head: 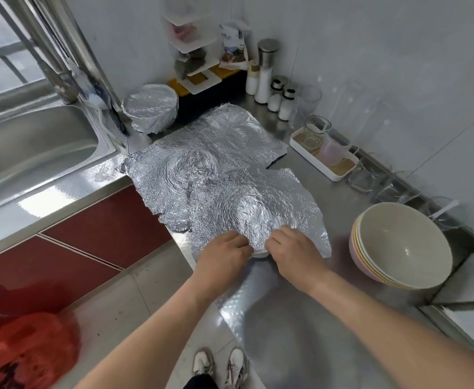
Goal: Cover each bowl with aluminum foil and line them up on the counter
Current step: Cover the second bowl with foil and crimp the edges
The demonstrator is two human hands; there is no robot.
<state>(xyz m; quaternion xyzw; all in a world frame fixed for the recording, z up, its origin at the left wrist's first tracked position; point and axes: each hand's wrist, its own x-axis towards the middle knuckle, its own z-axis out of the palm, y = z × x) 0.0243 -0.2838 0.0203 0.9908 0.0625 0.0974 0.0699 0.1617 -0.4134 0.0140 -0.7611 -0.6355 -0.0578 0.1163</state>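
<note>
The foil (258, 203) lies draped over a bowl (259, 254) at the near edge of the counter (300, 318), and only a sliver of white rim peeks out under the near hem. The crumpled sheet domes up over the bowl, its long axis running from that hem away toward the back wall and leaning a little left. Its far end overlaps the loose sheets (202, 153) beyond.

Both hands are on that near hem, side by side with the rim sliver between them. The left hand (224, 251) has its fingers curled down over the foil's edge and pinches it against the bowl. The right hand (292, 248) does the same just beside it, knuckles up, fingers bent onto the foil. Both forearms reach in from the bottom of the view.

Further out, the loose sheets lie flat and wrinkled on the counter, stretching on toward the back corner, one corner overhanging the counter's front edge on the left. Past them, next to the sink (34, 153), sits a covered bowl (150, 106), foil wrapped tight over its top and tucked down its sides.

Off to the right, well apart from the hands, a stack of bowls (404, 245) stands open side up, cream on top, pink at the bottom. Jars (275, 94) line the back wall, with a white tray (339, 175) beside them. A red bag (25, 352) lies on the floor at lower left.
</note>
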